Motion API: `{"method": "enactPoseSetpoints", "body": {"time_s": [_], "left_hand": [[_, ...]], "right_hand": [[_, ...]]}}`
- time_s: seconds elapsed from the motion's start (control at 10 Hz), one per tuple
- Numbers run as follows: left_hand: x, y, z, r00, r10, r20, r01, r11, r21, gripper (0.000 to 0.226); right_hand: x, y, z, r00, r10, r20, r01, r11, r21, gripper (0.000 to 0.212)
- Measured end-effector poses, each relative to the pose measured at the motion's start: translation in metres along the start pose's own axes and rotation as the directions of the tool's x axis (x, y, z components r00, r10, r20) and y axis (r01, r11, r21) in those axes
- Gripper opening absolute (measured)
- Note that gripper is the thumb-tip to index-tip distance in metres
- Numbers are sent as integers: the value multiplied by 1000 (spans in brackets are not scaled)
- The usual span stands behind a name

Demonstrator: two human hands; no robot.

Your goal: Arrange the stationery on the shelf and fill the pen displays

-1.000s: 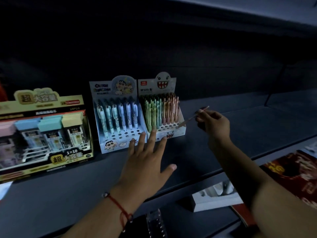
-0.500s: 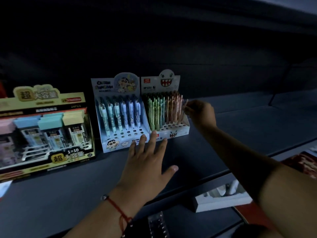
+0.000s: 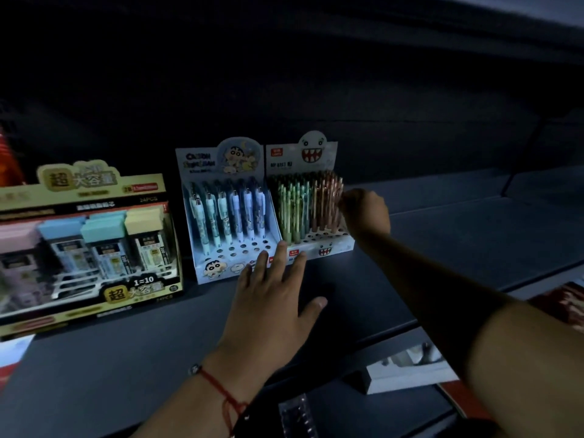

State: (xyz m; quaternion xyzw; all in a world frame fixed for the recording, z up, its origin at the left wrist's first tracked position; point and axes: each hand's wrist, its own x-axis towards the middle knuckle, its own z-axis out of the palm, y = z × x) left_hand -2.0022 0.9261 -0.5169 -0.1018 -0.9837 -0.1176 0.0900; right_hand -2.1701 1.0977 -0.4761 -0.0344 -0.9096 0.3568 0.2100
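Note:
Two pen displays stand side by side on the dark shelf (image 3: 442, 248). The blue cartoon display (image 3: 221, 216) holds a row of pens with several bare holes in front. The white monster-face display (image 3: 316, 197) is packed with green and pink pens. My right hand (image 3: 365, 211) is at this display's right edge, fingers closed around a pink pen (image 3: 336, 197) among the others. My left hand (image 3: 271, 298) lies flat on the shelf with fingers spread, fingertips touching the fronts of both displays.
A yellow box of pencil-lead cases (image 3: 85, 241) stands at the left. The shelf stretches dark to the right. Below the shelf edge lie a white box (image 3: 407, 371) and a red packet (image 3: 565, 301). Lighting is dim.
My right hand carried the pink pen left from the open shelf into the right side of the monster-face display. My left hand stayed flat in place.

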Motion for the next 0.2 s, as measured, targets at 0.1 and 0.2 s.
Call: {"method": "enactPoseSetpoints", "body": {"time_s": [0.1,0.2], "left_hand": [[-3,4,-1,1000,-21,-2,21,999,-42,74],[-3,7,-5,999,-40,-6,40,997,-70,72]], "right_hand": [[-6,-7,-6,998,20,58,-21,1000,6,33],[-22,-10,-15,987,-30,161,39,998,-49,26]]}}
